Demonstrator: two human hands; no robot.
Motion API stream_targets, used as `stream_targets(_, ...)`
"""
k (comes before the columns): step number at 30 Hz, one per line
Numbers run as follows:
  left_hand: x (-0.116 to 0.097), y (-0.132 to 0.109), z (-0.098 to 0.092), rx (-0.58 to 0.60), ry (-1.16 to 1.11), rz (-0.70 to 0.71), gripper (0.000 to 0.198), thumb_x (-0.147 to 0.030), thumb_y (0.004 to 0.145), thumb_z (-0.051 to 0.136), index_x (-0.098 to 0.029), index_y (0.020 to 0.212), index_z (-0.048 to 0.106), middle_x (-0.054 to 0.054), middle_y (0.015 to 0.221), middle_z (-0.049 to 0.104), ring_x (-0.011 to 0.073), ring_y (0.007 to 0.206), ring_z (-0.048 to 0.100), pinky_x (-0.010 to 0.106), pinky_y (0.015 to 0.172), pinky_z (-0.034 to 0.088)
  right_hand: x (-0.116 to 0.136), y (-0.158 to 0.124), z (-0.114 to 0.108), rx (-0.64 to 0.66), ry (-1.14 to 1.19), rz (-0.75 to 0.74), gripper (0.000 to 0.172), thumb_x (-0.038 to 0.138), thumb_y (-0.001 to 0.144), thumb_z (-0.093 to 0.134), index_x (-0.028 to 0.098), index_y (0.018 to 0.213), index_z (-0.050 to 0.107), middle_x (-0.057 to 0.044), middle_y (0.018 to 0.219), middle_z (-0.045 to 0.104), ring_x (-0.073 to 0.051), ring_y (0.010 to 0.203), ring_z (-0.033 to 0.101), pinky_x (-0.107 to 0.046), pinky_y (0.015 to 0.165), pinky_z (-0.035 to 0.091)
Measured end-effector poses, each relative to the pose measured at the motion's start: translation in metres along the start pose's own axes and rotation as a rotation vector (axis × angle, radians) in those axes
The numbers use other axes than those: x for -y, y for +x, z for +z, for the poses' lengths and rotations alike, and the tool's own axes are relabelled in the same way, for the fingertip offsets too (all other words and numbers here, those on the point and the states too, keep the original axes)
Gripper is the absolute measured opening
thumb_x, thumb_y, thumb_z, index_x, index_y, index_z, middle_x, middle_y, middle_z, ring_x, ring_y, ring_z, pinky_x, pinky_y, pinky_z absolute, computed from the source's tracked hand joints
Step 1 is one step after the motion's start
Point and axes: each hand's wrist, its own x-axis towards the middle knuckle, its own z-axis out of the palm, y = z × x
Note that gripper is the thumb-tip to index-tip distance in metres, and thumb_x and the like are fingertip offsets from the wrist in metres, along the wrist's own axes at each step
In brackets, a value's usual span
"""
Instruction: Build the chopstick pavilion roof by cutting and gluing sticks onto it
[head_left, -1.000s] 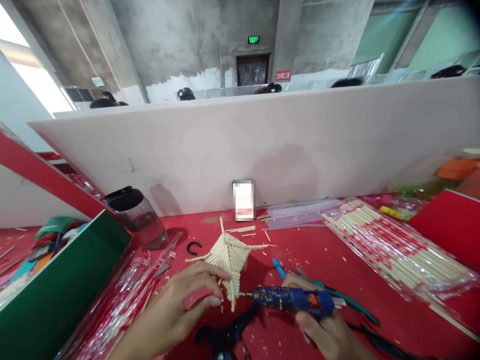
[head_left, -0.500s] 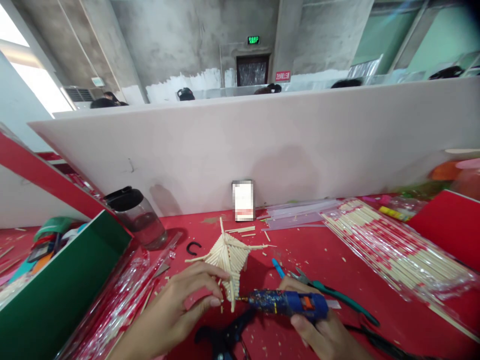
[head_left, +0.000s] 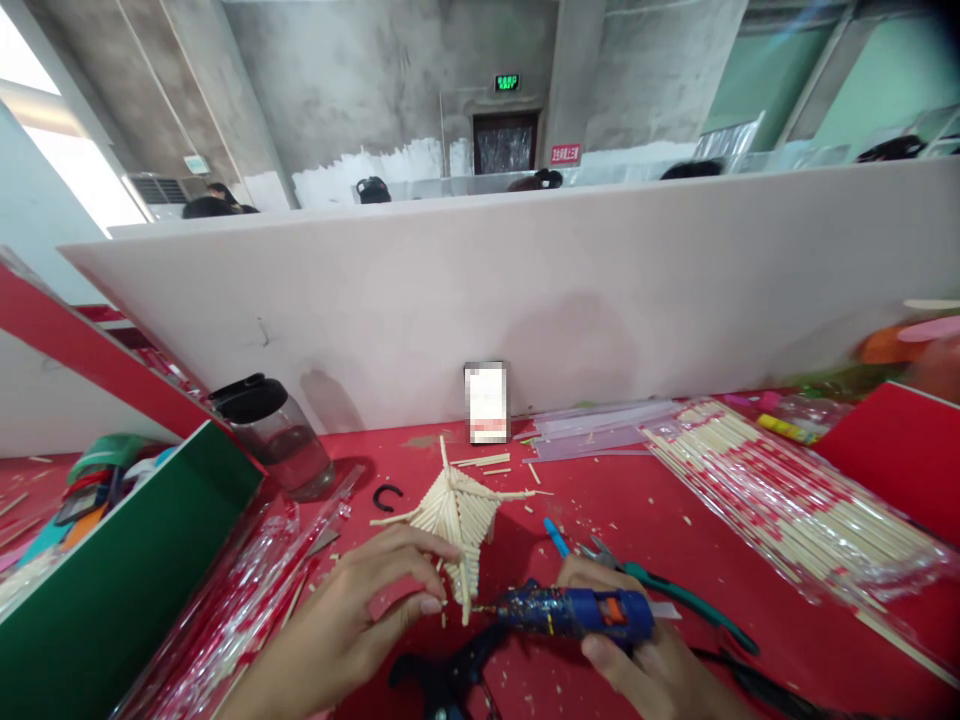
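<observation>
While right hand [head_left: 649, 665] grips blue plastic glue gun [head_left: 559, 612], nozzle [head_left: 486, 609] just beside near tip of pale, pointed wooden-stick model [head_left: 451, 505], left hand [head_left: 356, 605], fingers curled, touches model's left side; whether pinching, cannot tell. Model on red tabletop [head_left: 637, 500]; green-handled pliers [head_left: 664, 582] right of model.

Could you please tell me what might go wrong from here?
The blue plastic glue gun with an orange switch, held in the right hand, points its tip toward the bare left hand; if hot, it might burn a finger. The tip is also close to the pale, pointed wooden-stick structure, so a slip could knock or smear it. The teal-handled metal pliers lie close beside the right hand and might get bumped.
</observation>
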Motion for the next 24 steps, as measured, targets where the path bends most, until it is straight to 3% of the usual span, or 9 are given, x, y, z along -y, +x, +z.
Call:
stream_targets(7,0.0007,0.0005,0.0000,-0.004,-0.002,0.012,0.014,-0.020,0.100,0.056,-0.026,0.096,0.068,0.005,0.127,0.068,0.0192,0.113,0.065,0.030,0.100,0.048,0.0065,0.0002,-0.0057,0.090,0.112,0.010,0.048,0.063,0.098,0.041,0.022,0.084,0.061,-0.005,0.084,0.060,-0.021,0.074,0.059,-0.030,0.067,0.048)
stream_targets(11,0.0006,-0.0011,0.0005,-0.002,-0.013,0.009,0.013,-0.020,0.099,0.057,-0.025,0.095,0.068,0.006,0.126,0.069,0.0195,0.113,0.065,0.029,0.100,0.048,0.0065,0.0029,-0.0082,0.040,0.076,0.029,0.046,0.061,0.099,0.040,0.022,0.078,0.054,-0.002,0.076,0.054,-0.019,0.069,0.056,-0.029,0.062,0.045)
stream_targets(24,0.0009,0.0001,0.0006,-0.005,-0.009,0.010,0.014,-0.023,0.100,0.056,-0.025,0.095,0.068,0.007,0.126,0.069,0.0206,0.112,0.065,0.031,0.100,0.048,0.0022,0.0025,-0.0050,0.000,-0.015,-0.025,0.039,0.054,0.099,0.043,0.023,0.079,0.052,-0.002,0.079,0.057,-0.019,0.071,0.058,-0.030,0.067,0.045)
